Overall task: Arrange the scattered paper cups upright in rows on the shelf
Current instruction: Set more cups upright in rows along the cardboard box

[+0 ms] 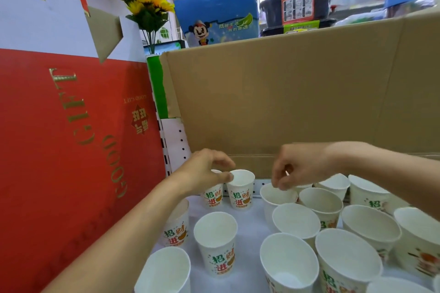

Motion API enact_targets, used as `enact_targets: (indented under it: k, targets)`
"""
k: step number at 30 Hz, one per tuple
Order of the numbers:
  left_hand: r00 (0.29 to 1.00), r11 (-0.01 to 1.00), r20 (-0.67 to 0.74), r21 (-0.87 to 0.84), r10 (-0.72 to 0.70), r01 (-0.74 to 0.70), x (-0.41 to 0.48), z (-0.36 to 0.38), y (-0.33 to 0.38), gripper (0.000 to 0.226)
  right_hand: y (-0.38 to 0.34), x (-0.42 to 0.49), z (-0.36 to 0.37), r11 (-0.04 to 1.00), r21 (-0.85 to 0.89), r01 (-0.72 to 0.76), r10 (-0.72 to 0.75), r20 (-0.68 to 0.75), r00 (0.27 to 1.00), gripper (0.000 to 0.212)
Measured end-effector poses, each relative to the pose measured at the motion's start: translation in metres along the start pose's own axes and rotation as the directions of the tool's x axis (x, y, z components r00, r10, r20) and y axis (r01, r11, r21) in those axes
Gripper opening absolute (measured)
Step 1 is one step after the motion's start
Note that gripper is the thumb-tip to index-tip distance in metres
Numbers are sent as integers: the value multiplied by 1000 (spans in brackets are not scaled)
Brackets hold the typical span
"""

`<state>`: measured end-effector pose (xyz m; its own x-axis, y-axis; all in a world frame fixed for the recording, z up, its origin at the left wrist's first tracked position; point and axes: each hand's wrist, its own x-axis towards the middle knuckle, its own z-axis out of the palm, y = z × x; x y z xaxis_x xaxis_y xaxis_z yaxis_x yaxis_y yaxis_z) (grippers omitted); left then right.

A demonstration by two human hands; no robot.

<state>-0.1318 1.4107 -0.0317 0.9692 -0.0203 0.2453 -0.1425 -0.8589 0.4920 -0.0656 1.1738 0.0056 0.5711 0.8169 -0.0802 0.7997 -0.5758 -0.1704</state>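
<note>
Several white paper cups with red, green and orange print stand upright on the white shelf (250, 223). My left hand (204, 171) reaches to the back left and pinches the rim of a cup (241, 189) between thumb and fingers; another cup (213, 195) stands right beside it, partly hidden by the hand. My right hand (297, 166) hovers at the back middle with fingers curled down at the rim of a cup (276, 195); whether it grips that rim is unclear. More cups fill the front, such as one at the centre (215, 242).
A tall red gift box (71, 140) walls off the left side. A brown cardboard sheet (285, 93) stands behind the cups. Above it sit a blue cartoon box (216, 14), sunflowers (145, 2) and black containers (297, 7).
</note>
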Motion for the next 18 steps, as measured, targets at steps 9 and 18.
enact_targets:
  k: [9,18]
  targets:
    - [988,979,118,168,94,-114,11,17,19,30,-20,16,33,993,-109,-39,26,-119,993,40]
    - [973,958,121,187,198,-218,10,28,34,29,17,1,14,999,-18,-51,44,-281,959,30]
